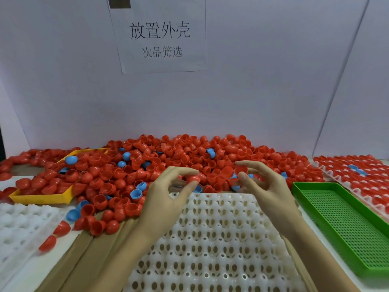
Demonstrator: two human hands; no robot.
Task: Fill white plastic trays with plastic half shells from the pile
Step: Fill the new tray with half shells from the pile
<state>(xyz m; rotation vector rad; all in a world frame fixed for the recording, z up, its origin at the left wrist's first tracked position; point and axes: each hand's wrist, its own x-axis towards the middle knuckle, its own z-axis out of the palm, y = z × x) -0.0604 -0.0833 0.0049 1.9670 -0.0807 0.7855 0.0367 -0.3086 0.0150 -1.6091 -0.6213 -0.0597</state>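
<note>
Because each red half shell is a thin moulded plastic cup, it looks very light, stiff and smooth, so it probably slips or skitters if squeezed on its dome; a thumb-and-finger hold across the open rim seems the safest place to take it. The left hand pinches one such shell between thumb and forefinger at the near edge of the pile, just above the far rim of the white plastic tray. The right hand hovers beside it with fingers curled over the pile; whether it holds a shell I cannot tell. The tray in front of the person shows only bare pockets. A few blue half shells are mixed among the red.

The worktop seems to be brown cardboard. A yellow tray lies half buried at the left, another white tray sits near left, a green mesh tray is at the right, and a filled tray lies beyond it. A paper sign hangs on the pale wall.
</note>
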